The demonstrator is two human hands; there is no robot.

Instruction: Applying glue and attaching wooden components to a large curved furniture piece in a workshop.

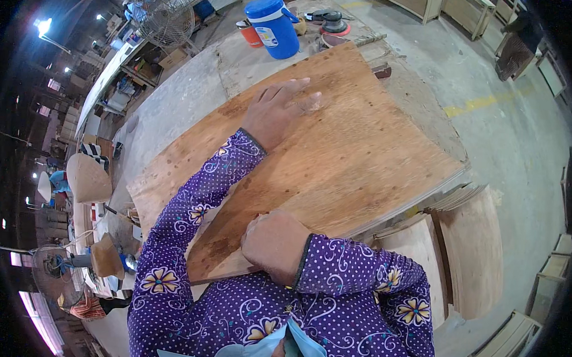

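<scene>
A large brown plywood sheet (337,155) lies flat on a dusty workbench (188,93). My left hand (277,112) rests palm down on the far part of the sheet, fingers spread. My right hand (274,244) is closed at the sheet's near edge, pressing on the wood; what it holds, if anything, is hidden under the fist. Both arms wear purple patterned sleeves.
A blue and white water jug (274,26) and an orange cup (250,34) stand at the bench's far end, beside an orbital sander (332,21). A wire fan (162,14) stands behind. Curved plywood pieces (466,248) are stacked at the right on the concrete floor.
</scene>
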